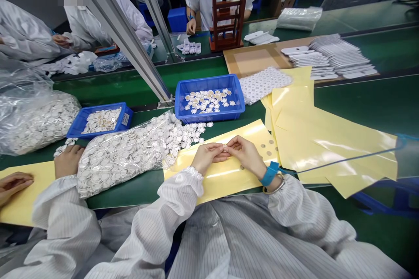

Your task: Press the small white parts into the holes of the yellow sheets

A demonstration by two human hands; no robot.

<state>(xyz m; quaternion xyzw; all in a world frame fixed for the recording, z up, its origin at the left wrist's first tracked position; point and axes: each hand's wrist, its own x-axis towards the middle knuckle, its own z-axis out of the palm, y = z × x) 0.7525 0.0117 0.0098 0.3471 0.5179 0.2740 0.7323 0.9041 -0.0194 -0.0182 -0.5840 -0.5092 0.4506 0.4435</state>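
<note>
My left hand (208,156) and my right hand (245,152) meet over a glossy yellow sheet (222,181), both closed at the fingertips. Between them they pinch a small whitish round piece (225,146), mostly covered by the fingers. Several small greyish discs (269,153) lie on the sheet to the right of my right hand. Left of my hands, loose white round pieces (183,136) spill from the mouth of a clear plastic bag (121,157) full of them. A blue band (270,173) with a cord circles my right wrist.
Beyond my hands stands a blue tray (210,118) with more round pieces; a smaller blue tray (126,115) is further left. Yellow sheets (340,144) overlap at right, behind them stacked white flat parts (343,56). A co-worker's hand (68,159) touches the bag's left side. A metal post (131,35) rises ahead.
</note>
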